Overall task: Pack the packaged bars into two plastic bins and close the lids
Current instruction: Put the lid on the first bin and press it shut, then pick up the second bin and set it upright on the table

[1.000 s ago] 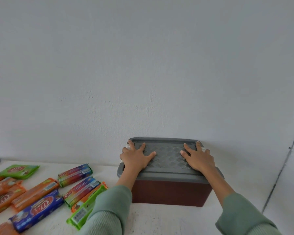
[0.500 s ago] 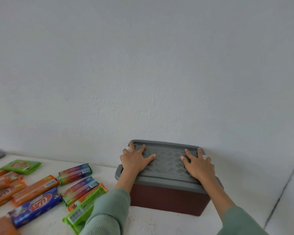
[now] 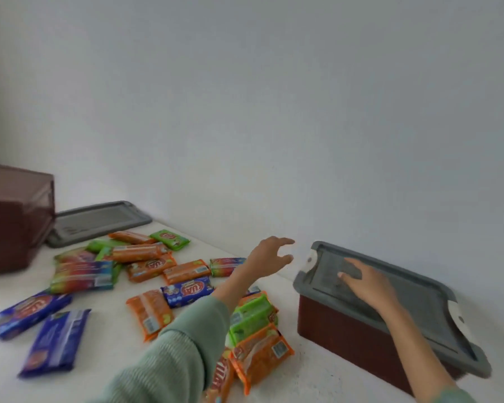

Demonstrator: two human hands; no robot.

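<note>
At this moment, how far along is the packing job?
Done: the right bin has its grey lid on. In hand: the right hand rests flat on that lid; the left hand hovers open beside it. Left: many loose bars lie on the table, and the second bin stands lidless, the second lid beside it.

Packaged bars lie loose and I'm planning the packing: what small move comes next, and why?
Probably swing the left hand toward the far dark brown plastic bin: the grey plastic lid of the near brown bin is on under the right hand, another grey lid lies beside the far one, and colourful wrapped bars lie loose.
</note>
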